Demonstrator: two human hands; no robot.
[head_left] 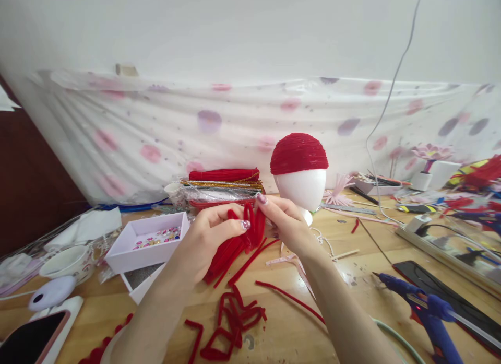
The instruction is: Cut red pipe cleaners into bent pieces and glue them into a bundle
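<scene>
Bent red pipe cleaners (250, 225) are held up over the middle of the table between my two hands. My left hand (213, 233) pinches them from the left, thumb against the fingers. From the right, my right hand (279, 218) grips their upper end between thumb and fingertips. Below lies a bundle of straight red pipe cleaners (225, 257), partly hidden by my left hand. Closer to me is a loose pile of folded red pipe cleaners (237, 319). Behind my right hand stands a white foam head (301, 189) wearing a red cap (299, 155).
A blue glue gun (420, 306) lies at the right beside a power strip (450, 254). At the left are a white box of gems (146, 244), a bowl (68, 265) and a phone (35, 338). Packs of pipe cleaners (223, 184) stand at the back.
</scene>
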